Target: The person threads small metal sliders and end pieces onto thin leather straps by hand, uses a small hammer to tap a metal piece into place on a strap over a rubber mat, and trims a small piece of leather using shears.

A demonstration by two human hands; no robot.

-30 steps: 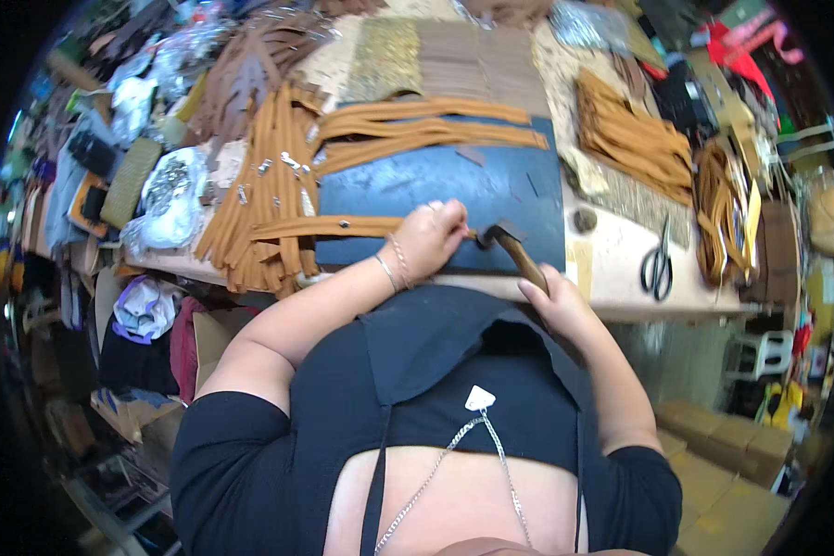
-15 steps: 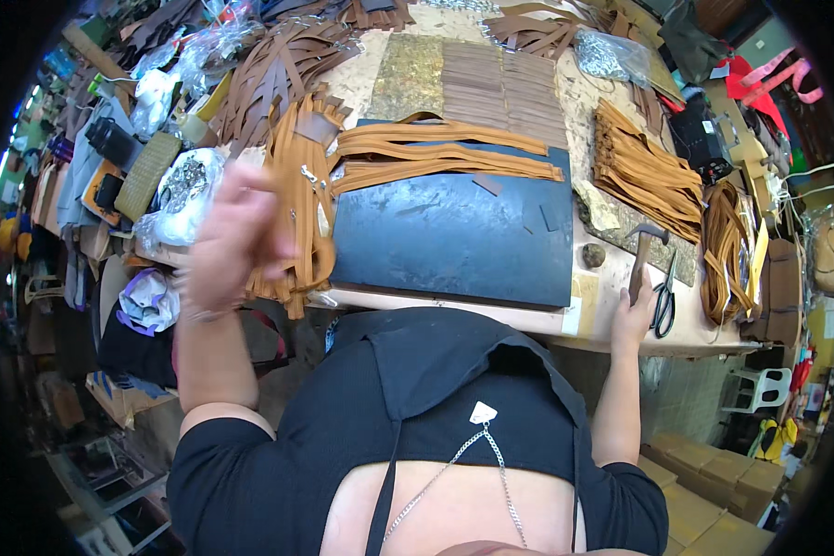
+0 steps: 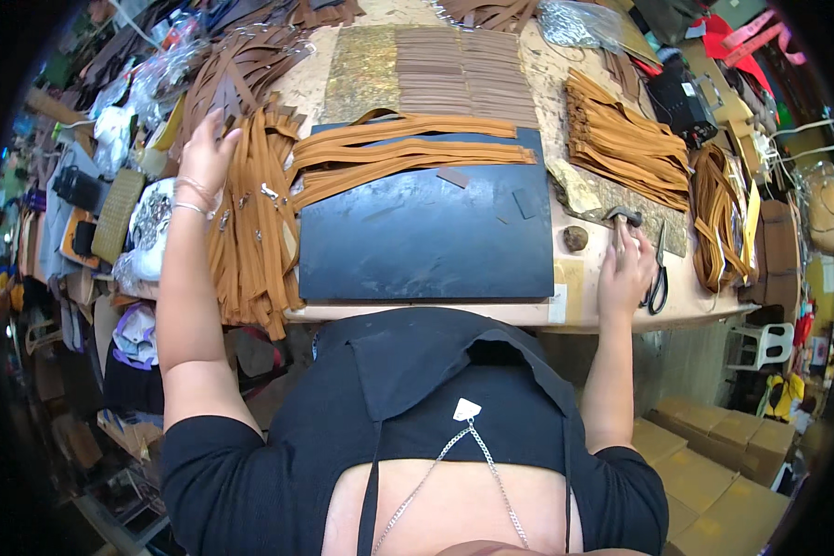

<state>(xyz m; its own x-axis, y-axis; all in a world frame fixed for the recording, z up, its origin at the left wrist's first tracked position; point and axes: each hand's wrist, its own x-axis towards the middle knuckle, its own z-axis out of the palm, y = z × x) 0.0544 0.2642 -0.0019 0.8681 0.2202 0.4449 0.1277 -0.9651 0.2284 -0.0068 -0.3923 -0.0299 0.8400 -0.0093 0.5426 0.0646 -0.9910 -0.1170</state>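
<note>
My left hand (image 3: 206, 159) is raised at the upper end of a pile of tan zipper strips (image 3: 250, 236). Its fingers are apart and nothing shows in them; silver zipper pulls lie among the strips. My right hand (image 3: 628, 269) is on the handle of a hammer (image 3: 624, 217), whose dark head points away from me at the table's right. Black-handled scissors (image 3: 658, 283) lie just right of that hand. Between the two hands a dark flat board (image 3: 417, 255) carries more tan zipper strips (image 3: 417, 150) along its far side and a small brown scrap (image 3: 452, 177).
A round brown lump (image 3: 574, 238) sits right of the board. Farther right are a stack of tan strips (image 3: 625, 139) and a coiled tan bundle (image 3: 721, 222). Brown strips (image 3: 463, 74) lie in rows behind the board. Plastic bags (image 3: 148, 227) crowd the left side.
My blurred left hand has moved left and away from me, to the far end of the strips. The hammer's head has swung left, with my right hand still at its handle. The whole view has shifted slightly.
</note>
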